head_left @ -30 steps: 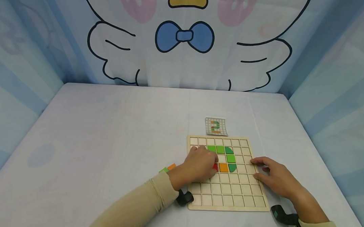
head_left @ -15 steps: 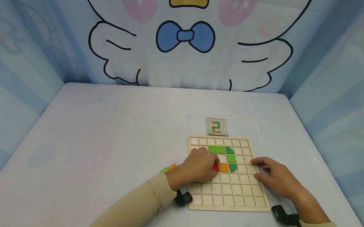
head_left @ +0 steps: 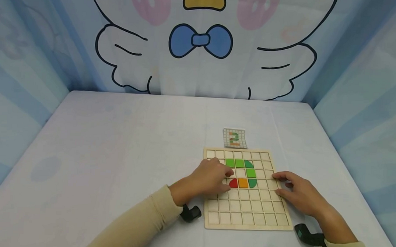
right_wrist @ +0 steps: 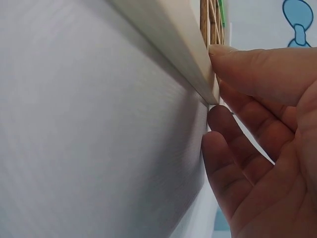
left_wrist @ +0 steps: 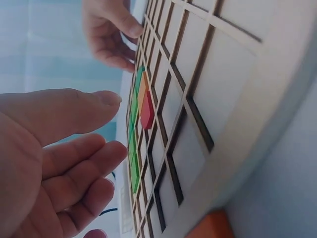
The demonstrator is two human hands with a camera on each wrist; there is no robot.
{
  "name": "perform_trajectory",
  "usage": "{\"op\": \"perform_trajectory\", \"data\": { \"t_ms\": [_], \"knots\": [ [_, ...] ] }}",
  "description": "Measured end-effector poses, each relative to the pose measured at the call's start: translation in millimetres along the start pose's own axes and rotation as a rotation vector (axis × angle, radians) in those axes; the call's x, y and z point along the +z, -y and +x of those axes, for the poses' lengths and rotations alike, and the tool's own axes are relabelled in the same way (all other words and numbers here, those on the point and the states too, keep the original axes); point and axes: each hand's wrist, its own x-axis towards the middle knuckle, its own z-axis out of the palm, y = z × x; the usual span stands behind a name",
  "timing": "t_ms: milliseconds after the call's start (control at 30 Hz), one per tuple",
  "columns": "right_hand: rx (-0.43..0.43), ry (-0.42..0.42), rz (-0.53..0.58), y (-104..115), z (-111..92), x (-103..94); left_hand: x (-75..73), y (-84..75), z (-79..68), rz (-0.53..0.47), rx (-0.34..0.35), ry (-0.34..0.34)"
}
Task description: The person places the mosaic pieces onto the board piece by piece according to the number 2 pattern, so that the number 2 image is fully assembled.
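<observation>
A wooden grid board [head_left: 246, 221] lies on the table. Set in its cells are a red rounded tile [head_left: 233, 183], an orange square tile [head_left: 243, 183], light green square tiles [head_left: 250, 173] and dark green rounded tiles [head_left: 253, 183]. Over the board's left side, my left hand [head_left: 212, 175] is just left of the red tile. Its thumb and fingers are apart with nothing between them, as the left wrist view shows. My right hand [head_left: 299, 190] rests against the board's right edge. In the right wrist view its thumb touches the top of the rim [right_wrist: 183, 44], with relaxed fingers beside it.
Behind the board lies a small pattern card [head_left: 235, 138] with a coloured figure on a grid. An orange piece [left_wrist: 213, 225] lies beside the board's left edge, hidden from the head view by the left arm. Printed curtains [head_left: 200, 72] enclose the table's back and sides.
My left hand has drawn back leftward from the red tile, leaving it fully visible in its cell. The loose pieces left of the board are now covered by the arm. My right hand stays put.
</observation>
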Motion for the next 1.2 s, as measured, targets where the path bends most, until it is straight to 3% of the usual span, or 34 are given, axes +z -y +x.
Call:
{"op": "perform_trajectory", "data": {
  "t_ms": [367, 733, 1200],
  "knots": [
    [-0.006, 0.0, 0.0, -0.7, 0.8, 0.4, -13.7, 20.4, -22.6, -0.017, 0.027, -0.029],
    [-0.012, -0.001, -0.001, -0.8, 0.8, 0.0, -20.2, 47.0, -47.3, -0.106, -0.071, -0.022],
    [-0.007, -0.003, -0.005, 0.2, -0.2, 0.3, -14.9, 70.6, -80.2, -0.033, -0.125, -0.043]
  ]
}}
